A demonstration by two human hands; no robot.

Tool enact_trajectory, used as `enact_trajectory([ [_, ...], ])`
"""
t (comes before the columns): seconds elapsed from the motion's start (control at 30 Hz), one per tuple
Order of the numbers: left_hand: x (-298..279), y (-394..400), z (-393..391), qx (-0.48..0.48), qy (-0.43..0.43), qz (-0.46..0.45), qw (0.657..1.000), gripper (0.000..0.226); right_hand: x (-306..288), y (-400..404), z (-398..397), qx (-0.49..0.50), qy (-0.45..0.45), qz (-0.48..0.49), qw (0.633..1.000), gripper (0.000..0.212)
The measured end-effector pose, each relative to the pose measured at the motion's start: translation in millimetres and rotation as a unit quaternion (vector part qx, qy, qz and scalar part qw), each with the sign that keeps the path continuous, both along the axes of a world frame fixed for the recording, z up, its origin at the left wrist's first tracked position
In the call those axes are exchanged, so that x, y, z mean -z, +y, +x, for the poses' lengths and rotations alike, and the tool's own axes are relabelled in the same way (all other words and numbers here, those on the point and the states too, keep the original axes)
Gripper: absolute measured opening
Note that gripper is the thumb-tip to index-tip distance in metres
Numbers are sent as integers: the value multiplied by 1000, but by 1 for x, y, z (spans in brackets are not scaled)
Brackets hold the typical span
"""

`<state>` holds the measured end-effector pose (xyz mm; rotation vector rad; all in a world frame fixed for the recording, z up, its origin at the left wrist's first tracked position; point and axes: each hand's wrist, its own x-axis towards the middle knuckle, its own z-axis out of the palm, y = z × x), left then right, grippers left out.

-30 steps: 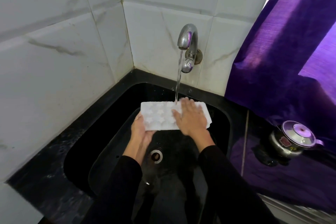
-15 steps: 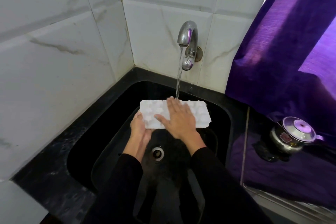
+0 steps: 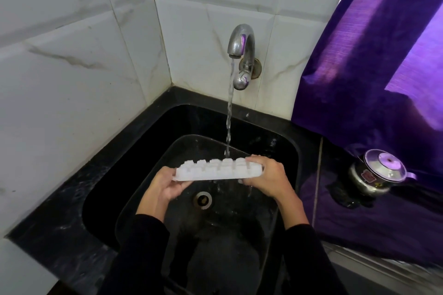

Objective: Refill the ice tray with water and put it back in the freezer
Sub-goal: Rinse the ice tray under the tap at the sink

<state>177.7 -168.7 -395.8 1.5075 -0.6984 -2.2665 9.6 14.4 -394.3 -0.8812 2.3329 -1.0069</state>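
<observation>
Tray (image 3: 217,171): one, under one tap (image 3: 241,51) stream | left hand (image 3: 167,183), right hand (image 3: 267,178) each closed on one end | sink (image 3: 134,175): one

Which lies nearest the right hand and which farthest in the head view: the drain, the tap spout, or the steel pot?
From the right hand, which grips the ice tray's right end:
1. Drain: on the sink floor, just left of and below the hand.
2. Steel pot: on the counter to the right.
3. Tap spout: up on the back wall, farthest.
</observation>
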Motion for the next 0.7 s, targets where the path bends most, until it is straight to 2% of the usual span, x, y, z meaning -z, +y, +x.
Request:
enact_trajectory([
  [0.07, 1, -1, 5, 70, -34, -2, 997, 38, 3, 4, 4, 64, -3, -21, 998, 44],
  [0.13, 2, 2, 12, 118, -51, -5, 992, 59, 4, 5, 8, 131, 4, -35, 991, 34],
  [0.2, 8, 6, 19, 125, -9, -1, 992, 77, 4, 4, 13, 183, 5, -36, 982, 35],
  [0.3, 21, 7, 27, 127, 6, -33, 991, 85, 4, 2, 16, 241, -8, -19, 970, 51],
  [0.37, 23, 10, 28, 156, -10, -92, 983, 74, 3, 2, 14, 286, -15, 4, 958, 66],
  [0.43, 16, 18, 27, 178, -23, -180, 967, 42, 4, 4, 10, 322, -30, 16, 946, 79],
  [0.5, 12, 22, 24, 177, -26, -247, 953, 18, 4, 5, 8, 339, -56, 15, 939, 81],
  [0.63, 13, 22, 17, 139, -7, -280, 950, 19, 5, 7, 3, 339, -65, 10, 938, 72],
  [0.7, 14, 24, 10, 111, 1, -271, 956, 19, 8, 9, 0, 341, -72, -12, 937, 59],
])
